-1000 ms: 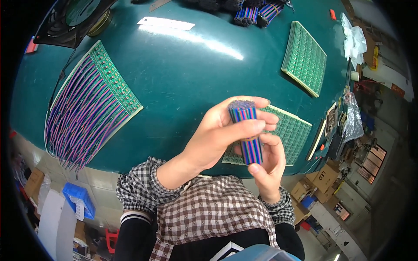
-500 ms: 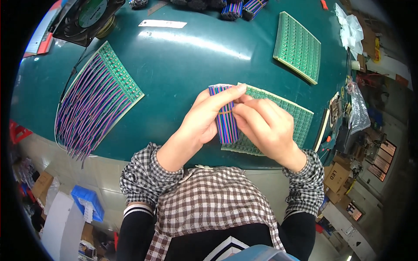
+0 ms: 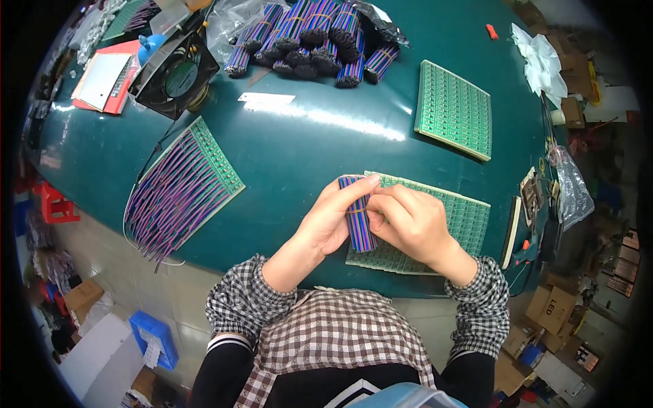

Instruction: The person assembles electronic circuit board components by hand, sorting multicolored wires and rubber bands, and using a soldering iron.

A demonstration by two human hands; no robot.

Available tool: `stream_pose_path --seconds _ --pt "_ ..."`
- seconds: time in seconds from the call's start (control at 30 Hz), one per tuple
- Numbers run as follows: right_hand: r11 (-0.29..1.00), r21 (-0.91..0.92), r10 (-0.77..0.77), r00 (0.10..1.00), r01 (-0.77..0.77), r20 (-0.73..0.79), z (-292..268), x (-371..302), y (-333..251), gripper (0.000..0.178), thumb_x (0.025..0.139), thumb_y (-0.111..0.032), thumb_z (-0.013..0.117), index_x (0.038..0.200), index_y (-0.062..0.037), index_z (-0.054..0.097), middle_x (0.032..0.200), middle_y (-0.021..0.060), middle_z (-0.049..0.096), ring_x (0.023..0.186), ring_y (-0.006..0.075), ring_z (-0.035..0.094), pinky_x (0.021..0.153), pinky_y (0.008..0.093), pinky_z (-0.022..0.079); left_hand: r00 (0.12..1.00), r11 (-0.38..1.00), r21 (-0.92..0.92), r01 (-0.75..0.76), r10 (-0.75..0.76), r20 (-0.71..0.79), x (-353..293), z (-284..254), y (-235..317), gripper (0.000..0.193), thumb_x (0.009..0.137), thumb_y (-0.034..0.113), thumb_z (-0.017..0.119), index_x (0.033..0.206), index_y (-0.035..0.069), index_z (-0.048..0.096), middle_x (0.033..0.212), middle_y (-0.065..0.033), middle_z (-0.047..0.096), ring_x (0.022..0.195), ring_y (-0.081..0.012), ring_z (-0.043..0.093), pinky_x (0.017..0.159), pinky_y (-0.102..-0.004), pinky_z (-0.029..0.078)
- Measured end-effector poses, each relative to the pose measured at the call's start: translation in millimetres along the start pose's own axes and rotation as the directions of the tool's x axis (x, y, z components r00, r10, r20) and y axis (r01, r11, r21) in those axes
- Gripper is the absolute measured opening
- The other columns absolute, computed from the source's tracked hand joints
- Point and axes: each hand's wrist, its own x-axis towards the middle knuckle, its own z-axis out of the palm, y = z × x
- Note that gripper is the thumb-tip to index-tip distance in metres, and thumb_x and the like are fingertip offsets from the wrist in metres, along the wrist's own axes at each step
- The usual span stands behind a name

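My left hand (image 3: 320, 221) is closed round a bundle of thin striped wires (image 3: 362, 234), purple, blue and dark, with its thumb across the top end. A tan rubber band (image 3: 356, 210) circles the bundle's middle. The fingers of my right hand (image 3: 416, 228) are pinched against the bundle's right side, close to the band. What they pinch is hidden. Under and beside my right hand lies a green circuit board panel (image 3: 466, 221) with rows of small units. To the left rests another green panel (image 3: 216, 153) with many purple and dark wires (image 3: 170, 200) fanning off it.
Several banded wire bundles (image 3: 316, 27) are piled at the back. Behind the wired panel stands a black fan (image 3: 180, 78). A stack of green panels (image 3: 454, 109) sits at the back right, and tools (image 3: 527, 251) lie by the right edge. A white strip (image 3: 266, 98) is near the pile.
The view has shifted, so the table sits lower in the picture and more of the bundle pile shows. Both hands stay on the wire bundle; the right fingers are slightly lower along it.
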Motion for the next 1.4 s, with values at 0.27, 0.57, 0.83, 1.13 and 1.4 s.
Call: stream_pose_path --seconds 0.27,0.57,0.83,1.13,1.4 --pt "0.991 0.115 0.07 0.995 -0.062 -0.067 -9 -11 8 0.016 0.072 -0.013 0.071 0.085 -0.0074 0.062 0.081 0.005 0.063 0.068 0.0208 0.064 0.058 0.0304 0.052 0.995 0.998 0.011 0.063 -0.063 0.073 -2 9 5 0.016 0.091 0.019 0.058 0.097 0.004 0.061 0.088 -0.004 0.063 0.081 -0.0135 0.061 0.074 -0.0271 0.051" --pt "0.995 0.095 0.021 0.988 -0.006 -0.154 -12 -8 27 0.02 0.067 -0.01 0.071 0.084 -0.0062 0.06 0.076 0.0048 0.06 0.066 0.0218 0.062 0.056 0.031 0.05 0.994 0.994 0.111 0.018 -0.03 0.105 7 27 10 0.019 0.092 0.02 0.057 0.097 0.002 0.062 0.09 -0.0057 0.065 0.082 -0.0125 0.062 0.075 -0.0269 0.051" --pt "0.997 0.039 -0.063 0.994 0.066 -0.091 -21 -1 3 0.017 0.074 -0.01 0.07 0.09 -0.0064 0.066 0.085 0.0064 0.066 0.071 0.0221 0.065 0.06 0.0312 0.052 0.999 0.994 0.105 -0.003 -0.002 0.052 3 8 1 0.016 0.091 0.018 0.059 0.094 0.003 0.062 0.091 -0.0061 0.065 0.081 -0.0128 0.063 0.073 -0.0271 0.051" --pt "0.996 -0.024 -0.086 0.996 0.085 -0.035 -16 -11 11 0.018 0.069 -0.01 0.069 0.084 -0.0079 0.06 0.074 0.0057 0.06 0.062 0.0223 0.061 0.055 0.0323 0.049 0.999 0.985 0.167 -0.03 0.027 0.025 19 9 -24 0.018 0.087 0.024 0.064 0.089 0.006 0.061 0.082 -0.0035 0.063 0.074 -0.0102 0.061 0.062 -0.0252 0.051" --pt "0.994 0.05 -0.093 0.991 0.099 -0.099 -14 -11 11 0.021 0.068 -0.013 0.069 0.085 -0.0071 0.058 0.073 0.0064 0.057 0.065 0.023 0.06 0.056 0.034 0.049 0.992 0.946 0.303 -0.12 0.127 -0.003 11 16 -18 0.02 0.084 0.026 0.067 0.081 0.008 0.06 0.073 -0.0008 0.06 0.06 -0.0079 0.057 0.051 -0.0221 0.045"
